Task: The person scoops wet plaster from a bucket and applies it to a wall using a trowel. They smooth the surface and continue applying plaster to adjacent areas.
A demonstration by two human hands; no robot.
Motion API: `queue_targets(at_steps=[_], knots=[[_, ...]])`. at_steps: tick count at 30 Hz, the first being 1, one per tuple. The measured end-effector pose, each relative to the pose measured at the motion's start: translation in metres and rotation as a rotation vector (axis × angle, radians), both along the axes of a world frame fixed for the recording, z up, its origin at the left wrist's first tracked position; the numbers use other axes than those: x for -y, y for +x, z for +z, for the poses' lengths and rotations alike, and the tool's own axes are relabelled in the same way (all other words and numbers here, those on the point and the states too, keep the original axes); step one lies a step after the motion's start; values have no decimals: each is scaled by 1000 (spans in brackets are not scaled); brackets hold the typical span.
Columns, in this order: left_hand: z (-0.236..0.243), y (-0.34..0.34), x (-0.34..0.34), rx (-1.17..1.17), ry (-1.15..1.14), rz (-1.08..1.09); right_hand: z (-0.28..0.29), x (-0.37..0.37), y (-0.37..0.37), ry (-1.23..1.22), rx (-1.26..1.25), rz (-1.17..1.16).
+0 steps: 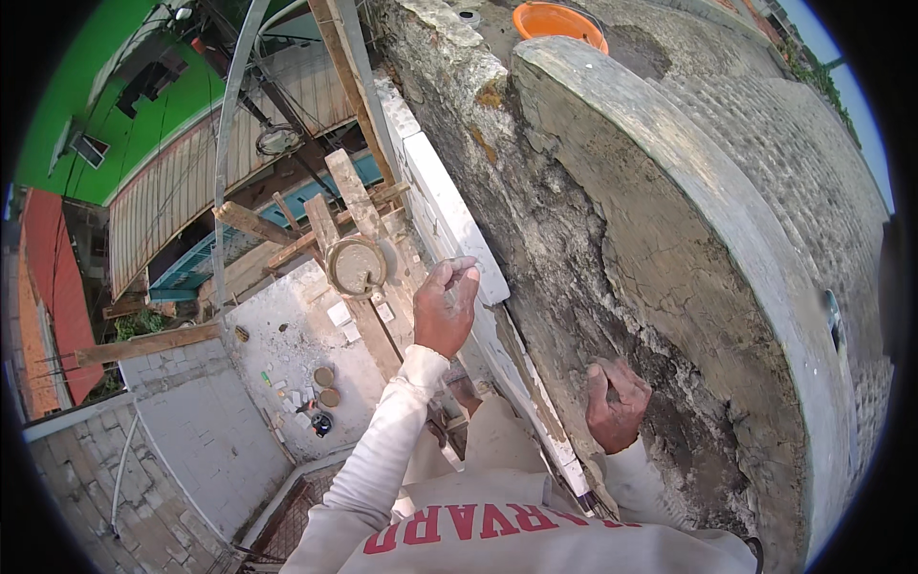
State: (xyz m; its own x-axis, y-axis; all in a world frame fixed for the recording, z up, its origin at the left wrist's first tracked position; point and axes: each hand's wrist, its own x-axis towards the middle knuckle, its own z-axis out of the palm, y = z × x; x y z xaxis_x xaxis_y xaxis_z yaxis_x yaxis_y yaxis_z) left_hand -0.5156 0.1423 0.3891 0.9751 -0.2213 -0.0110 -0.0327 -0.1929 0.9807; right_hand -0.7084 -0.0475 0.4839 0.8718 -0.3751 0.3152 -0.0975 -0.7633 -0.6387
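1. The left hand (446,306) is raised beside the white board (459,230) that runs along the face of the wall. Its fingers are curled closed around something small and thin; what that is I cannot tell. The grip looks like a pinch, suited to steadying a slim item against the board's edge.

2. The right hand (614,404) presses flat-fisted against the rough, cracked render of the parapet wall (612,258). Its fingers are bent in, and I cannot tell whether it holds anything. It seems placed there to brace the body, since the person leans out over a drop.

3. One white board is visible, set edge-on against the wall, probably as a straight guide for the plaster line.

4. Just left of the raised hand sits one round pan of grey mortar (357,265), resting on crossed timber scaffolding (325,215). It is within easy reach of the left hand, which fits its job as a supply.

5. At least four timber pieces cross under and around the pan.

6. On top of the wall, well apart from both hands, stands one orange basin (559,21).

7. Far below lies a concrete roof slab (287,354) with a few small round tins and scraps. Beyond it are a corrugated roof and a green wall.
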Motion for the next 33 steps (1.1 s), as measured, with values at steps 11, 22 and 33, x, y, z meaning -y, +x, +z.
queue_targets(at_steps=[11, 22, 33], knots=[[263, 23, 248, 661, 349, -825, 50, 50, -30, -233, -60, -142], [233, 45, 266, 1737, 559, -673, 53, 51, -30, -89, -17, -192], [227, 99, 281, 902, 190, -1084, -25, -74, -208, 231, -547, -462]])
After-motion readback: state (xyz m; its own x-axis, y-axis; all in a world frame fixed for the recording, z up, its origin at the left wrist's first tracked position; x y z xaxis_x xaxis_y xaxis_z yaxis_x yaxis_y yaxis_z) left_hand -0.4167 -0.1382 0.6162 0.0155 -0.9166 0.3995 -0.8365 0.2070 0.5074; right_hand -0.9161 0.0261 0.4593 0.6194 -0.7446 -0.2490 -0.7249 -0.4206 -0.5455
